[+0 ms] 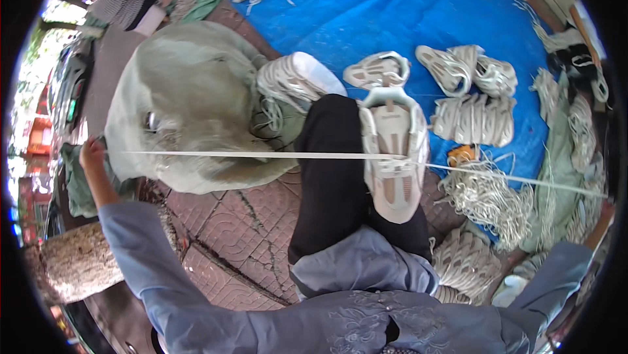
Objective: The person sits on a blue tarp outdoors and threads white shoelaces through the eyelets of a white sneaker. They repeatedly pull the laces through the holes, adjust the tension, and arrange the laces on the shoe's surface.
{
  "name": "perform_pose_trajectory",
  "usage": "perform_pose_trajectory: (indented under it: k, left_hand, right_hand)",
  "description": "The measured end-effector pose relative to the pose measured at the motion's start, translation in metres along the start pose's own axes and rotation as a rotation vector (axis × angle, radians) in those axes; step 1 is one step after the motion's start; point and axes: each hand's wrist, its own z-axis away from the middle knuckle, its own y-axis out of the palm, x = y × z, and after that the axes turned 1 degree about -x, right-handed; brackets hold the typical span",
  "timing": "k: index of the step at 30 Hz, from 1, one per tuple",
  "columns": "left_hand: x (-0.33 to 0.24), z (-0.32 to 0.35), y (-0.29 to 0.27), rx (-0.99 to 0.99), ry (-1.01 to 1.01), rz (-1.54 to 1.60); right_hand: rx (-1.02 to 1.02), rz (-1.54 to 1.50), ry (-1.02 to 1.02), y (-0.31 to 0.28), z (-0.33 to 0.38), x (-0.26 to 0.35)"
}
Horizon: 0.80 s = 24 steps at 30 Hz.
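Across the lap, left hand (91,153) pinches a taut lace (261,155) through the shoe (394,158); right hand unseen; next, keep tension.

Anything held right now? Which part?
Left hand pinches one end of a taut white cord running through the shoe sole on the knee; right hand is out of view.

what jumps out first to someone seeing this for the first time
A taut white lace runs across the middle, pulled far out by the left hand and threaded through a pale shoe upper resting on the person's knee. Behind it, a blue tarp holds more pale uppers and lace bundles.
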Motion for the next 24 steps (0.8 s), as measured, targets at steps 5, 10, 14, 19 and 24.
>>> perform_pose_trajectory:
  k: [5,10,14,19,24]
  left_hand:
    - [0.023,0.04,0.027,-0.27,0.177,-0.42]
    - [0.146,0.211,0.147,0.55,-0.246,-0.083]
    - [0.226,0.384,0.222,0.892,-0.377,-0.079]
    - [0.248,0.458,0.246,0.826,-0.726,0.014]
    - [0.258,0.484,0.245,0.808,-0.752,-0.034]
  right_hand:
    - [0.223,-0.023,-0.048,0.059,0.025,-0.011]
    - [0.669,0.204,-0.036,0.274,0.199,-0.078]
    - [1.054,0.34,0.105,0.389,0.376,-0.112]
    - [1.243,0.366,0.401,0.431,0.465,-0.109]
    - [1.502,0.108,0.141,0.449,0.522,-0.126]
